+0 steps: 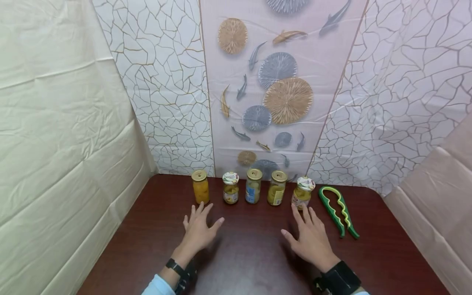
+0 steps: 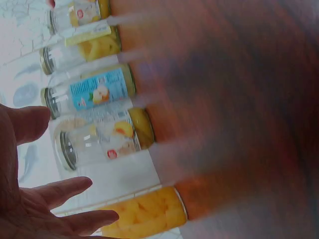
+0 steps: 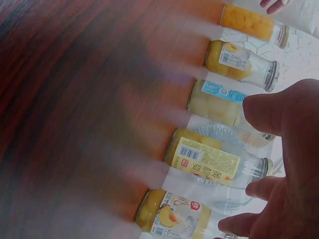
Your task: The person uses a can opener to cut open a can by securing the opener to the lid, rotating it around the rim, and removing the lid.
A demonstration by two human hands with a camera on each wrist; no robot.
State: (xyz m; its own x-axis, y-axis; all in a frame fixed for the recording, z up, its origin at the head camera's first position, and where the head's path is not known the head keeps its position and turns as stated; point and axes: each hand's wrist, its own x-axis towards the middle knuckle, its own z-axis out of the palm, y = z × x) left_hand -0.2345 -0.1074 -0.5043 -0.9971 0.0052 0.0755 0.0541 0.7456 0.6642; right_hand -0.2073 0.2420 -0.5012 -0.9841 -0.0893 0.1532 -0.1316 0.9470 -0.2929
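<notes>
Several glass jars of fruit stand upright in a row. At the left end is a jar of orange fruit [image 1: 200,191] with a gold lid; my left hand [image 1: 198,232] is in front of it, fingers spread, gripping nothing. Rightward come a white-lidded jar [image 1: 230,194], a blue-labelled jar [image 2: 99,90] and a yellow-labelled jar [image 3: 204,160]. My right hand [image 1: 311,239], also with fingers spread and gripping nothing, reaches toward the rightmost white-lidded jar [image 1: 300,197]. Its fingertips overlap that jar's lower part in the head view; whether they touch it I cannot tell.
Right of the row, a green jar opener [image 1: 352,229] with wavy yellow inner edges lies on the dark red-brown table [image 1: 250,254]. A patterned cloth backdrop [image 1: 177,102] rises behind the jars. Beige cloth [image 1: 66,164] hangs at the left side, with more at the right.
</notes>
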